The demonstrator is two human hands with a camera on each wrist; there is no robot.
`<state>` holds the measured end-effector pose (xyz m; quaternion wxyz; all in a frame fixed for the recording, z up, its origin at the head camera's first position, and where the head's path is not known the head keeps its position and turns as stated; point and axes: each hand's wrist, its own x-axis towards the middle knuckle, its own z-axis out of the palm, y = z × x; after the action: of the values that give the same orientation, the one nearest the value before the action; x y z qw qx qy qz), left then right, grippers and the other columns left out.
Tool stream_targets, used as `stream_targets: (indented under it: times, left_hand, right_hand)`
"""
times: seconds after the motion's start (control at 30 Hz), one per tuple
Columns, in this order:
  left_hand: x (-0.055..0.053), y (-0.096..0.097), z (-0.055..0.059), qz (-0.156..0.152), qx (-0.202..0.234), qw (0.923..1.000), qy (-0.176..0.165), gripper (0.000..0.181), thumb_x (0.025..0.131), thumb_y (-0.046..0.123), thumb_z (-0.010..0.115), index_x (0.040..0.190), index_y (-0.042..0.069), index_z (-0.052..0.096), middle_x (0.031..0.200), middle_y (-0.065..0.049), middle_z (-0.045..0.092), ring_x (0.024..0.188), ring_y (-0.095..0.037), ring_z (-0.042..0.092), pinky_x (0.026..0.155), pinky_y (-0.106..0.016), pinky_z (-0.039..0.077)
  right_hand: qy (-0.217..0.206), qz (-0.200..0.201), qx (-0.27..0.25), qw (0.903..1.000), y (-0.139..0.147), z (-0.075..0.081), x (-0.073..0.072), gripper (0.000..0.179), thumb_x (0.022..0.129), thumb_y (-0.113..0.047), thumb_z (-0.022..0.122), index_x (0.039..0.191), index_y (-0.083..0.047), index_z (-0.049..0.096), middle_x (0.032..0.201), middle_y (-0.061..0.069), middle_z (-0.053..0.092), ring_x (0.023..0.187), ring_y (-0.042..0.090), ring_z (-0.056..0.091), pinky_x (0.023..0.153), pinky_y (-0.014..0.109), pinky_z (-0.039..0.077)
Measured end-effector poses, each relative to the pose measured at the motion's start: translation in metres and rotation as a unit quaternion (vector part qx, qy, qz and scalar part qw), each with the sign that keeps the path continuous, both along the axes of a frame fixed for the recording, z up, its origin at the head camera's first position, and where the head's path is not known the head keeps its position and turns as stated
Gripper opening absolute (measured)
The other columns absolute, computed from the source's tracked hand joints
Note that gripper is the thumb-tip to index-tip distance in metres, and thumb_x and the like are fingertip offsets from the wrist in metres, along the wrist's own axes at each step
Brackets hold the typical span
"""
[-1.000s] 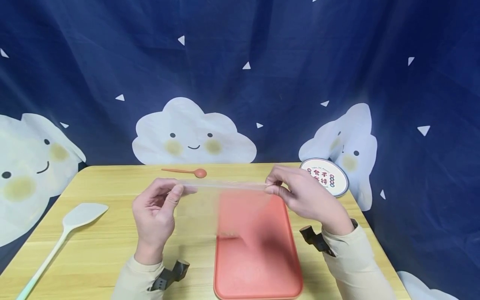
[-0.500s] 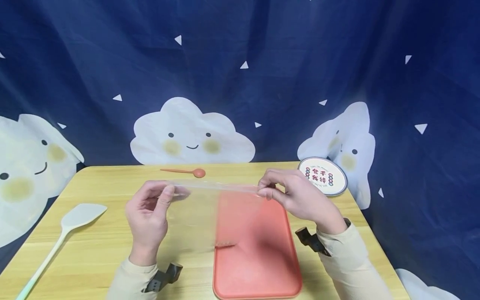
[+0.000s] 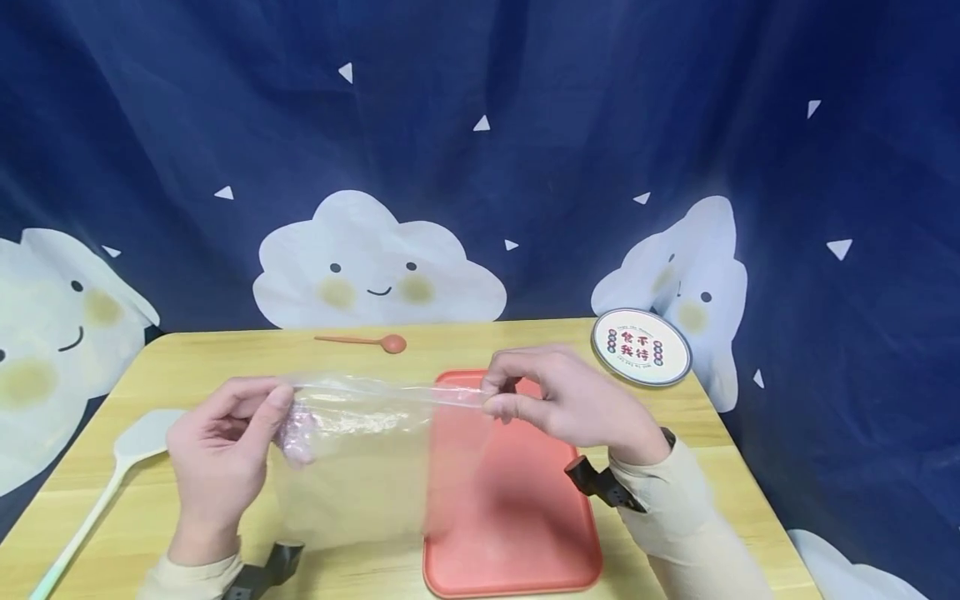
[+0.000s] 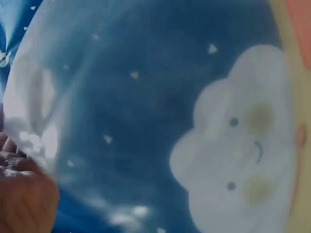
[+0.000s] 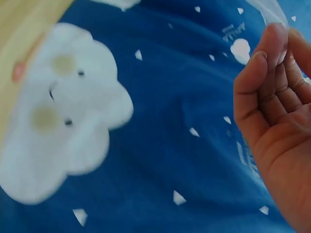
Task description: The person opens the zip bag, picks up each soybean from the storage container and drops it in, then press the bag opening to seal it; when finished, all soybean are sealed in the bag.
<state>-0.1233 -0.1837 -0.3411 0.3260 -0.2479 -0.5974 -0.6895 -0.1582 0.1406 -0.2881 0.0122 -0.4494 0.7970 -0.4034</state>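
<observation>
A clear plastic bag (image 3: 360, 467) is stretched between my two hands, its upper edge running nearly level and its body hanging down. My left hand (image 3: 225, 450) pinches the upper left corner between thumb and fingers. At the opposite corner, my right hand (image 3: 566, 400) pinches the edge with thumb and forefinger. Through the film show the wooden tabletop and part of a red rectangular tray (image 3: 517, 550). The left wrist view looks through the glossy film, with part of the left hand (image 4: 26, 194) at the lower left. Curled fingers of the right hand (image 5: 277, 116) appear in the right wrist view.
A long-handled white spatula (image 3: 146, 433) lies at the table's left. Near the back edge is a small orange spoon (image 3: 392, 343). An oval plate with printed characters (image 3: 641, 346) sits at the back right. Behind the table hangs a blue cloud-patterned curtain (image 3: 562, 150).
Both hands have moved left and slightly down with the bag, the left hand farther, so the stretched edge is longer. More of the bag's body now hangs over the bare wood left of the tray.
</observation>
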Motion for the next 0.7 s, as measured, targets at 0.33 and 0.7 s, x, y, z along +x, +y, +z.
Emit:
stream_targets:
  times: [0.33, 0.7]
  left_hand:
    - [-0.023, -0.053, -0.029, 0.166, -0.282, 0.9054, -0.271, 0.014, 0.097, 0.010, 0.063, 0.096, -0.003, 0.067, 0.065, -0.004, 0.065, 0.047, -0.012, 0.059, 0.040, -0.022, 0.048]
    - [-0.084, -0.073, -0.105, 0.208, -0.411, 0.8281, -0.319, 0.024, 0.101, 0.019, 0.055, 0.102, 0.000, 0.069, 0.079, -0.008, 0.068, 0.072, -0.025, 0.064, 0.066, -0.039, 0.053]
  right_hand:
    - [-0.287, -0.009, -0.036, 0.9573, -0.062, -0.069, -0.055, 0.009, 0.096, -0.011, 0.064, 0.092, -0.004, 0.067, 0.080, 0.015, 0.065, 0.074, 0.029, 0.063, 0.073, 0.034, 0.057]
    - [-0.226, -0.160, 0.081, 0.9575, -0.109, -0.144, -0.108, 0.008, 0.096, -0.010, 0.064, 0.089, -0.008, 0.067, 0.081, 0.002, 0.064, 0.070, 0.016, 0.060, 0.061, 0.026, 0.054]
